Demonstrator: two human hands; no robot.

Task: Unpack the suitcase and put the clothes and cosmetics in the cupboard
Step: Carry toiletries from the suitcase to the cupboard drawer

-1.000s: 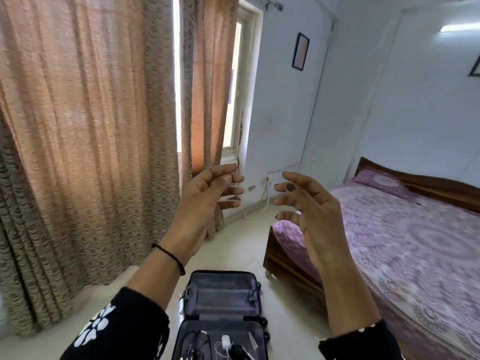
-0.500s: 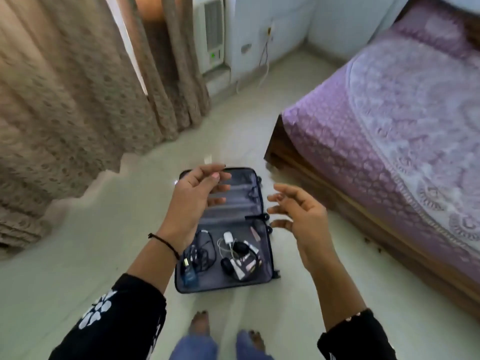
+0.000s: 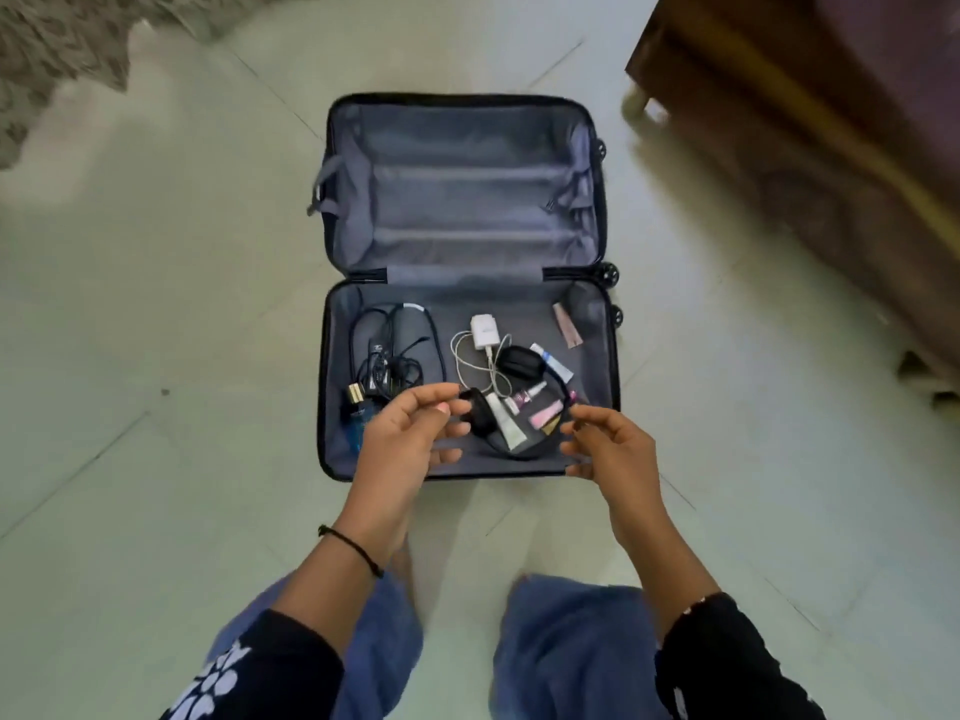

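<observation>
Suitcase (image 3: 467, 200) laid open on floor (image 3: 156, 356), cables (image 3: 389, 350), charger (image 3: 484, 332) and tubes (image 3: 511, 426) scattered in near half, left hand (image 3: 410, 439) and right hand (image 3: 613, 449) held over near edge, fingers loosely spread and slightly curled, nothing gripped

soft daylight, motion blur, wide-angle distortion

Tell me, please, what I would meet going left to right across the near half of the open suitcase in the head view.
From the left: black cables → white charger → brownish tube near the right wall.
</observation>
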